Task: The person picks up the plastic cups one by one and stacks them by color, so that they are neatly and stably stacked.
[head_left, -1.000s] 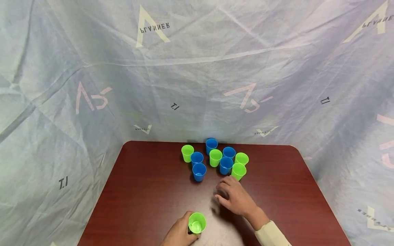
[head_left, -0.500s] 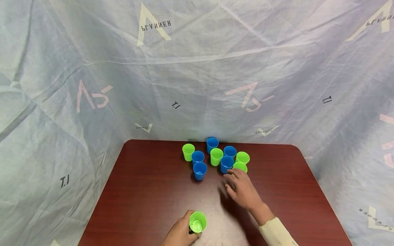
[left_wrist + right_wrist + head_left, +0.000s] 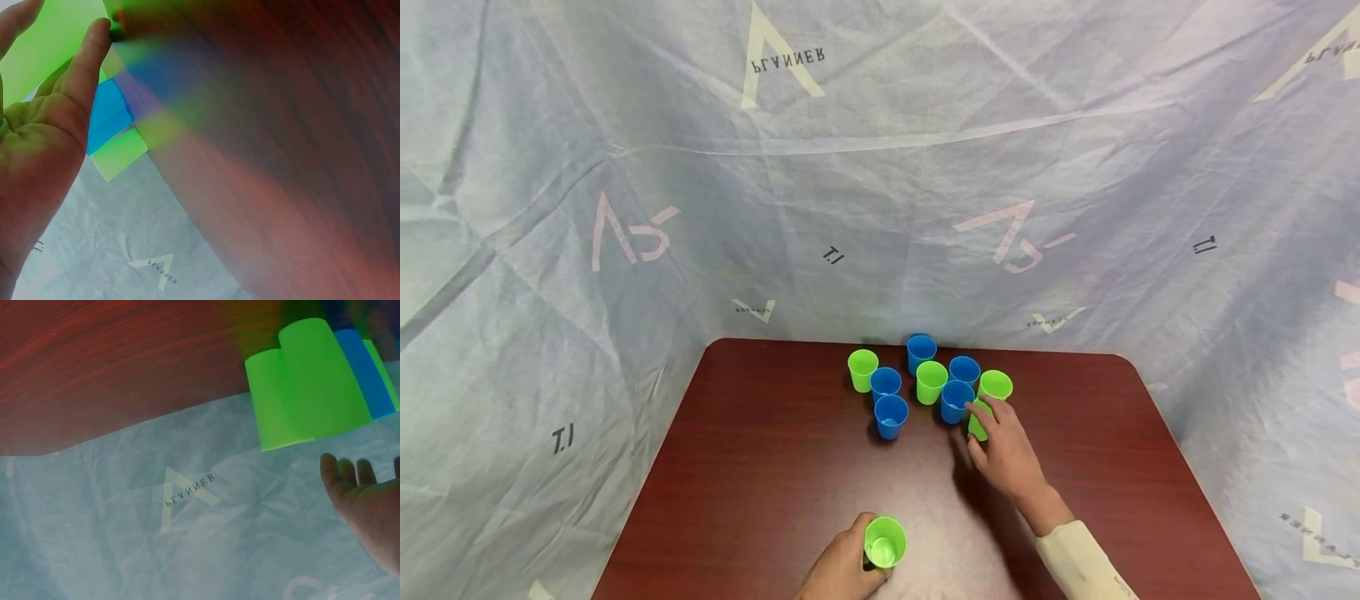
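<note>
Fingers of the left hand (image 3: pixel 844 562) hold a green cup (image 3: pixel 887 546); the right hand (image 3: pixel 1011 454), fingers wide, hovers beside another green cup (image 3: pixel 977 427).

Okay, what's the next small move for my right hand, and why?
I'd probably curl the right hand gently around the green cup at its fingertips: the hand overlaps that cup in the head view, but the right wrist view shows no grip yet. The left hand already holds another green cup, so the right seems the one to act.
</note>
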The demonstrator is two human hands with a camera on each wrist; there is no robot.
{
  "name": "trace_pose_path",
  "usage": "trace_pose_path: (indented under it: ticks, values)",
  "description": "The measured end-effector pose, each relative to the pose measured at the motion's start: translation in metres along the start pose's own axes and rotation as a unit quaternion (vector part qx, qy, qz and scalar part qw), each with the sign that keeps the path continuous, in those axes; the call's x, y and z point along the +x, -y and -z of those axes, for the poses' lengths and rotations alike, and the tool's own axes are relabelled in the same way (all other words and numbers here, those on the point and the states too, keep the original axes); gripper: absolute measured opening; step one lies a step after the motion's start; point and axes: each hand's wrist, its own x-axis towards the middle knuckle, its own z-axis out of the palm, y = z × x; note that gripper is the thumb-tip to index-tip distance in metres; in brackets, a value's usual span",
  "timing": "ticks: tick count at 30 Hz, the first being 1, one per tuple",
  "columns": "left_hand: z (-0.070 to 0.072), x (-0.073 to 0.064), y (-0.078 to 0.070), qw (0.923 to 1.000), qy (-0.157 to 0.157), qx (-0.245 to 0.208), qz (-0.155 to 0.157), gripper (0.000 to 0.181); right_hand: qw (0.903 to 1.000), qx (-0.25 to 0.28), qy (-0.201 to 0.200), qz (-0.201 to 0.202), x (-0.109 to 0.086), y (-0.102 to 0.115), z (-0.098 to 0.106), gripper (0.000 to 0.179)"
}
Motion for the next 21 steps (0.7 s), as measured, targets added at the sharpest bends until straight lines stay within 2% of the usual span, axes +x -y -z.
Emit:
trace_pose_path:
  ticks: [8,16,21]
  values:
    - [-0.001,0.0,-0.001,1.0,-0.006,0.002,-0.005,0.063,0.9998,-0.003,-0.014,-0.01,0.004,-0.008,-0.006,0.064]
    - [-0.003,-0.003,-0.002,0.9992,-0.031,0.022,-0.015,0.06,0.9996,-0.002,0.006,-0.027,0.004,-0.014,-0.013,0.062]
    - [-0.002,-0.004,-0.003,0.9992,-0.027,0.024,-0.015,0.064,0.9995,-0.015,0.009,-0.028,0.004,-0.017,-0.018,0.063]
